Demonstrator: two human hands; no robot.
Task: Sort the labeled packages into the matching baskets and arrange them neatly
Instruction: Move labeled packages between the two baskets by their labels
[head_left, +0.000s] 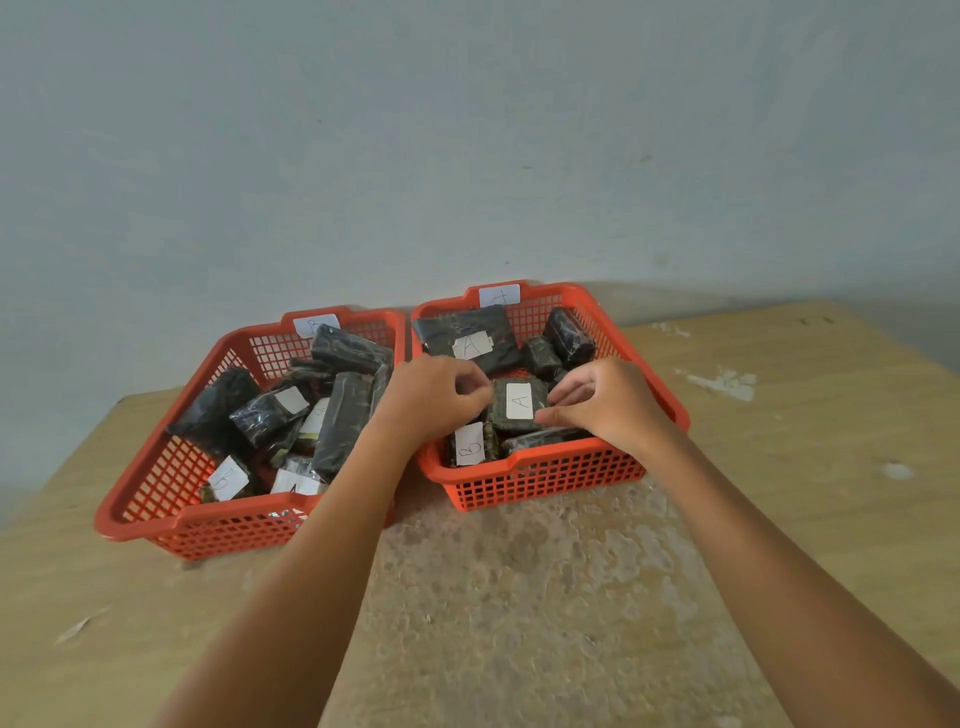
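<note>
Two red mesh baskets stand side by side on the table. The left basket (156, 499) carries a B tag on its back rim, the right basket (545, 483) an A tag. Both are full of dark wrapped packages with white labels. Over the right basket, my left hand (436, 397) and my right hand (602, 400) hold a small package labeled A (519, 402) by its left and right edges, with fingers curled. A package labeled B (470, 444) stands just in front of my left hand, in the right basket. A larger A package (470, 343) lies at the back.
The left basket holds several packages, among them one labeled B (228, 478) at the front. The worn wooden table (519, 597) stretches in front of the baskets and to the right. A pale wall (467, 156) rises directly behind them.
</note>
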